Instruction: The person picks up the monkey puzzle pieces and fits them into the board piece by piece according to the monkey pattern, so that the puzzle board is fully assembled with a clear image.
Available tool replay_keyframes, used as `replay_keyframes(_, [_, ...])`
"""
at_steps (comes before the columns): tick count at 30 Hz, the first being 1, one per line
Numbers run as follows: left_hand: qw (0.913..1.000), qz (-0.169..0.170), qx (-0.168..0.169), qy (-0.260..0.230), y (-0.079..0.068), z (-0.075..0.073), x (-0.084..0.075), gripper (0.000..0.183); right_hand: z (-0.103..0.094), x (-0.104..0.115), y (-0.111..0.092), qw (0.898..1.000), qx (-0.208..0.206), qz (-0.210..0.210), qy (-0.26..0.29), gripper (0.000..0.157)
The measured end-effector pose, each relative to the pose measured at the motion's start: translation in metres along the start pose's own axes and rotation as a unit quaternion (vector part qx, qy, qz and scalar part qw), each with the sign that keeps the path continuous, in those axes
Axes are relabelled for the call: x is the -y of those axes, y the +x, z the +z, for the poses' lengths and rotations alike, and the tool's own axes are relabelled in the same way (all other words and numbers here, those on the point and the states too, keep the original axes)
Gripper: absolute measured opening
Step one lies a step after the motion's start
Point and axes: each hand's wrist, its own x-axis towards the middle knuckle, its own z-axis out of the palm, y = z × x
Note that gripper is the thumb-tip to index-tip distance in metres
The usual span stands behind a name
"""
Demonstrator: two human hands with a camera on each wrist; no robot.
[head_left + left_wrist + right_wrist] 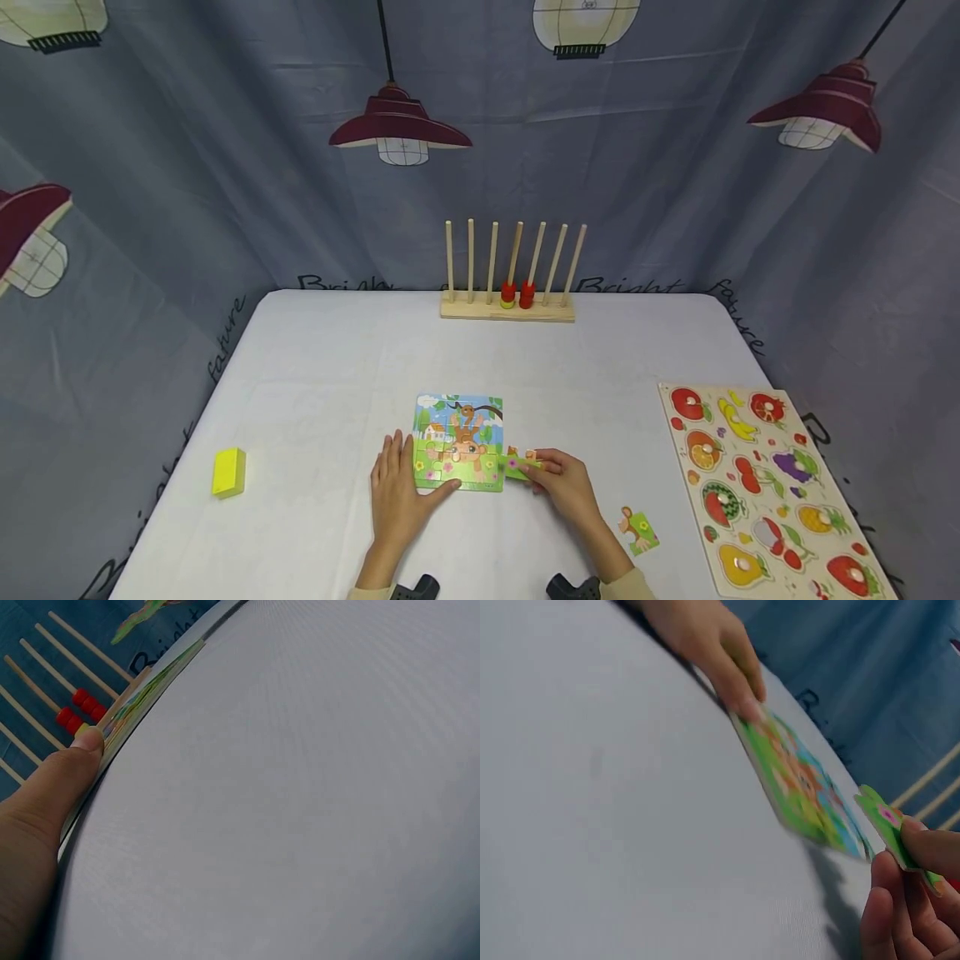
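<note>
A jigsaw puzzle (pixel 459 442) with a monkey picture lies on the white table. Along its left side, my left hand (pixel 399 492) lies with straight fingers, and its thumb (pixel 79 750) rests on the near edge. In the right wrist view the left thumb also touches a corner of the puzzle (pixel 795 780). My right hand (pixel 564 487) pinches a green puzzle piece (pixel 522 467) with a pink flower, at the puzzle's lower right side. In the right wrist view that piece (pixel 881 825) sits between thumb and fingers. A loose puzzle piece (pixel 638 531) lies right of the right wrist.
At the right, a fruit peg board (pixel 765 492) lies on the table (pixel 322 375). A yellow block (pixel 228 472) is at the left. By the back edge stands a wooden rack (pixel 480 310) with upright pegs and red and yellow beads. A grey curtain hangs behind.
</note>
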Motion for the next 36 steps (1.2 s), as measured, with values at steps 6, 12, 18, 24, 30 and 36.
replay_keyframes(6, [0.9999,-0.006,0.006,0.008,-0.001,0.003,0.001,0.106,0.028,0.012,0.000,0.997,0.063,-0.022,0.024,0.043])
replay_keyframes(12, [0.9999,0.001,-0.003,0.010,0.000,0.001,0.003,0.105,0.056,0.023,0.000,0.993,0.103,-0.041,0.027,0.045])
replay_keyframes(18, [0.9999,0.006,-0.010,0.011,0.001,0.000,0.002,0.104,0.073,0.027,0.003,0.994,0.096,-0.044,0.008,0.040])
replay_keyframes(24, [1.0000,-0.002,-0.001,0.006,0.000,0.000,0.001,0.105,0.078,0.025,0.010,0.994,0.104,-0.042,-0.001,0.036])
replay_keyframes(30, [1.0000,-0.004,0.003,0.006,0.000,0.000,0.001,0.105,0.081,0.027,0.012,0.994,0.100,-0.039,-0.029,0.034])
replay_keyframes(36, [1.0000,0.000,-0.003,0.004,0.000,0.000,0.001,0.105,0.084,0.031,0.009,0.990,0.073,-0.070,-0.095,0.031])
